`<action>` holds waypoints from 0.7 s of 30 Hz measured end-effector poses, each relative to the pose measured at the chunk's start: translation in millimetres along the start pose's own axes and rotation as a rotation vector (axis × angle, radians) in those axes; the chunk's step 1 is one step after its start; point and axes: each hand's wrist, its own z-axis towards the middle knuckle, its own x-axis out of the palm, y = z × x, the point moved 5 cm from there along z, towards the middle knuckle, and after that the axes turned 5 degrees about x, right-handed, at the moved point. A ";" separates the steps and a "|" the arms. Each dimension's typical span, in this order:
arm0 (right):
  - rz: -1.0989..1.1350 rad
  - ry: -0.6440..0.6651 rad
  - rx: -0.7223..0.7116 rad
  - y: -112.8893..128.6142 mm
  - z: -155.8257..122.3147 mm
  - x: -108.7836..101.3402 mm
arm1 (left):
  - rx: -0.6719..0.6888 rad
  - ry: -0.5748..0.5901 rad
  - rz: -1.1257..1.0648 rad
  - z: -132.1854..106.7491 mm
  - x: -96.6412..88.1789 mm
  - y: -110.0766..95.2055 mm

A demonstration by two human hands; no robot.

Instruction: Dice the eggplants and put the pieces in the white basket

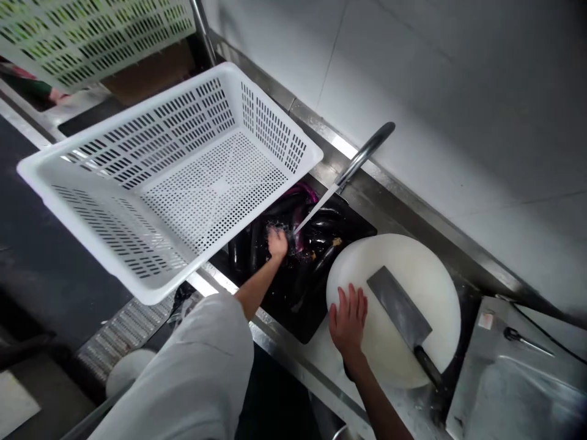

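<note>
My left hand reaches into the sink among dark purple eggplants, beside the running water. Splashing water blurs its fingers, so its grip cannot be made out. Several eggplants lie wet in the sink, some showing brown stem ends. A stream from the metal faucet falls just right of that hand. My right hand rests flat, fingers stretched, on the left edge of a round white cutting board. A cleaver with a black handle lies on the board, apart from the right hand.
A large white perforated basket sits across the sink's left part. Behind it stands a pale green crate with green contents. A tiled wall bounds the far side. At right, a metal surface holds a small black-handled tool.
</note>
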 end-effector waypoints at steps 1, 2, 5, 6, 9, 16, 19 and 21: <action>-0.001 -0.004 -0.002 0.4 0.1 -0.5 | 0.051 0.020 0.086 -22.0 2.9 -3.3; -0.003 -0.005 -0.003 0.6 0.2 -0.8 | 0.127 0.042 0.188 -44.1 7.4 -6.9; -0.003 0.010 0.001 0.4 0.1 -0.2 | 0.325 0.153 0.398 -93.5 26.9 -10.3; -0.002 0.020 0.004 0.2 -0.1 0.2 | 0.350 0.175 0.432 -100.3 32.1 -8.1; -0.008 0.035 0.000 0.4 -0.8 1.1 | 0.353 0.196 0.485 -94.2 42.8 3.6; -0.001 0.043 -0.002 -3.5 -3.6 5.3 | 0.354 0.397 0.484 -50.5 55.7 19.4; 0.026 0.051 0.003 -5.5 -4.4 6.4 | 0.468 0.489 0.474 -46.9 29.4 16.8; 0.045 0.058 0.008 -5.8 -4.6 6.4 | 0.578 0.499 0.483 -47.3 -4.8 17.6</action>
